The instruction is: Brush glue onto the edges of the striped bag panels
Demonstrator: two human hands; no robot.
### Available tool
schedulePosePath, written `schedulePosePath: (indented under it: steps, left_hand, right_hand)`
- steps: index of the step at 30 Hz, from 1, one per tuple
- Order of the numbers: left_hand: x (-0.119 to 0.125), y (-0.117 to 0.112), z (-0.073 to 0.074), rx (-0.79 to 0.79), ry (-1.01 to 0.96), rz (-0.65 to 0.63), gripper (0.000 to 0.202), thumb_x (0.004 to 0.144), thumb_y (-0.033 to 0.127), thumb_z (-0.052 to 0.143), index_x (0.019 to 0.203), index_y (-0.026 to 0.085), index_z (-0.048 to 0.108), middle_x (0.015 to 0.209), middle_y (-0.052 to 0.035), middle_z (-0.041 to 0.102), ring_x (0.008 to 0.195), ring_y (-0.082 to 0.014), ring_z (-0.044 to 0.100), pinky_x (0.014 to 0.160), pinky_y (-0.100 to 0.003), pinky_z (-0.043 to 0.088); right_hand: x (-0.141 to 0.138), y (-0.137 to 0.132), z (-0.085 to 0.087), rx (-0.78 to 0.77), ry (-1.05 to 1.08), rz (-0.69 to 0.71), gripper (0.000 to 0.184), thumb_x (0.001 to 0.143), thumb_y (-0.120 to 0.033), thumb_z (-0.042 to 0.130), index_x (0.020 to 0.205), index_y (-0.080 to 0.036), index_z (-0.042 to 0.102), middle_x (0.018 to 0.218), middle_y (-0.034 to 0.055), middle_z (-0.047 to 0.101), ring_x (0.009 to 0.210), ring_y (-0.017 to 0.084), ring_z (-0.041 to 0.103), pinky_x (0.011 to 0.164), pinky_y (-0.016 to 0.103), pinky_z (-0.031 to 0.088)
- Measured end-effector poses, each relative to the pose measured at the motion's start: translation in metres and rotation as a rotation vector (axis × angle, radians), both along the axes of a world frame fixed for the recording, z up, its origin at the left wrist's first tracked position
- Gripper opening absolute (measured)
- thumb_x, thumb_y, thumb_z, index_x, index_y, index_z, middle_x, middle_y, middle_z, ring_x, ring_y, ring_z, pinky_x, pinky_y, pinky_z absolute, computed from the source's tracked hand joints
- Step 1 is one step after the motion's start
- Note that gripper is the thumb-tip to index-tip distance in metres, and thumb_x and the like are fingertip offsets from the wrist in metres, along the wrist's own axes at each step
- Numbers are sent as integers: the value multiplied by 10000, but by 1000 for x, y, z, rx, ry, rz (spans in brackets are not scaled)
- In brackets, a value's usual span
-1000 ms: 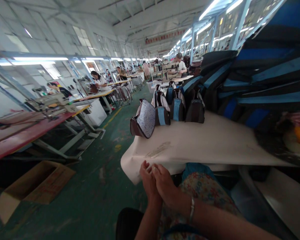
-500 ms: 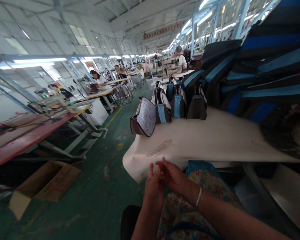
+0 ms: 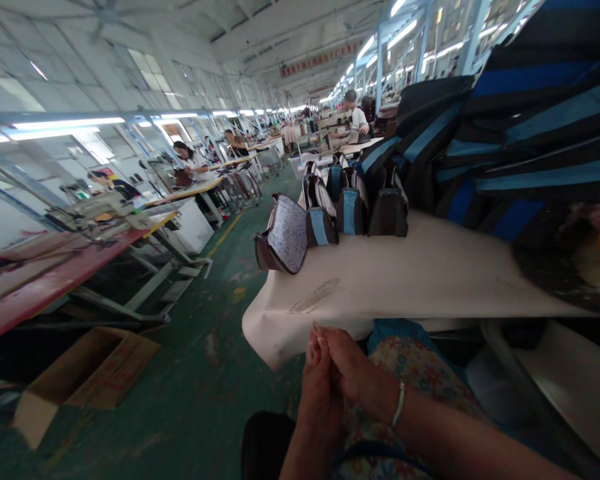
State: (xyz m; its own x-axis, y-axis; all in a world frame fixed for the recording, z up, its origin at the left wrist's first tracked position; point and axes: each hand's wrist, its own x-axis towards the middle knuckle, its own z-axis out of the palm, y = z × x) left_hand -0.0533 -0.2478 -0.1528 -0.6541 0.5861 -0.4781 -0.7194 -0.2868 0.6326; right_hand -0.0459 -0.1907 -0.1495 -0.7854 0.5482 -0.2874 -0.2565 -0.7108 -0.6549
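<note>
My left hand (image 3: 319, 383) and my right hand (image 3: 353, 363) are clasped together above my lap, at the front edge of the cream-covered table (image 3: 410, 280). Their fingers are closed and pressed against each other, and I see no object in them. A bracelet (image 3: 399, 403) circles my right wrist. Beyond the hands, small pouches stand on the table. The nearest is a pouch with a patterned lining (image 3: 286, 233), tilted open at the left end. Beside it stand a light-blue-striped pouch (image 3: 323, 227), another blue-striped pouch (image 3: 351, 212) and a dark pouch (image 3: 389, 213).
A large pile of black and blue fabric pieces (image 3: 520, 140) covers the table's right rear. An open cardboard box (image 3: 107, 373) lies on the green floor at left, below a red-topped sewing table (image 3: 55, 273). Several people work at machines farther back, including a person in white (image 3: 359, 120).
My hands have come together from loosely touching, with fingers apart, into a clasp. The view has shifted slightly. The pouches and fabric pile stay in place.
</note>
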Motion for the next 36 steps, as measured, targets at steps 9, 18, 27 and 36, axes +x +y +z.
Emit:
schedulePosePath:
  steps: [9,18,27,36]
  left_hand:
    - [-19,-20,10,-82,433,-180,857,643,326,840,1397,288,432,1381,-94,547,1236,-245,554,991,-335,465]
    - [-34,-30,41,-637,1216,-189,390,857,482,538,575,213,539,573,9,532,570,-149,448,572,-263,309]
    - [-36,-42,46,-494,1219,-349,380,900,447,467,596,219,488,586,7,488,586,-152,443,595,-271,344]
    - [-42,-52,42,-398,1000,-259,301,841,420,585,1043,199,615,809,-12,643,743,-165,590,705,-267,456]
  right_hand:
    - [22,10,19,309,-51,75,568,810,-698,574,604,-171,533,531,-25,478,485,112,416,497,244,337]
    - [28,-1,10,836,-163,1,483,857,-550,586,551,-188,495,569,-9,461,582,140,340,542,273,264]
    - [46,1,25,245,-10,407,378,830,-459,599,595,-207,445,476,-77,314,428,86,207,415,232,156]
    - [48,-2,18,426,-103,275,455,876,-569,564,630,-188,524,444,-78,353,388,79,243,402,242,162]
